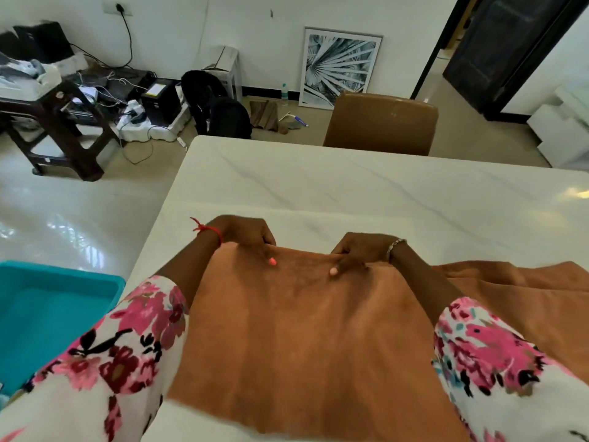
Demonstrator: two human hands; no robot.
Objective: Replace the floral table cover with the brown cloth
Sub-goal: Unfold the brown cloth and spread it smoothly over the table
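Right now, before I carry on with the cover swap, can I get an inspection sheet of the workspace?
Surface: white marble-look table, showing beyond the cloth.
Job's things: brown cloth lies over the near edge, bunched at the right; floral cover: nothing seen.
Clutter: teal tub beside the table's near left corner.
Hands: left hand and right hand both grip the cloth's far edge.
Cables: tangle of cables on the floor by a dark stool, clear of the table.
Surroundings: brown chair at the far side; framed picture leaning on the wall; black backpack on the floor.
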